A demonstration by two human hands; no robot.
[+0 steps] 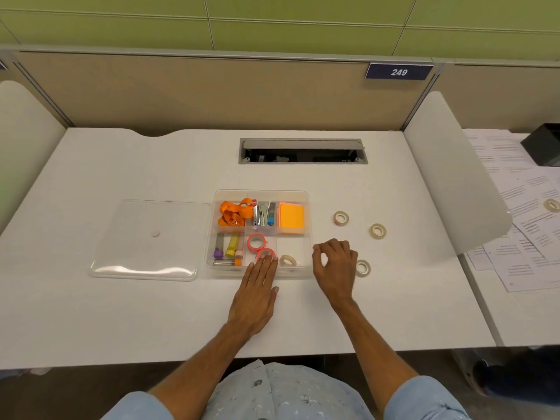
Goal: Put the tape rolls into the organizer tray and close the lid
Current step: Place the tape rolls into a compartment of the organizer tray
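Observation:
A clear organizer tray (306, 197) sits mid-desk, its clear lid (145, 237) lying flat to its left. Inside the tray are two pink tape rolls (256, 241) (266, 253) and a cream roll (288, 260) in the front right compartment. Three cream rolls lie on the desk to the right (341, 218) (378, 231) (363, 267). My left hand (257, 295) lies flat, fingertips touching the front pink roll at the tray's front wall. My right hand (335, 265) hovers beside the tray's right edge, fingers loosely curled, holding nothing, just left of the nearest loose roll.
The tray also holds an orange lanyard (235, 213), a stapler (263, 214), orange sticky notes (291, 218) and markers (225, 247). A cable slot (303, 151) opens at the desk's back. Printed papers (521, 213), with another roll (551, 205), lie on the neighbouring desk.

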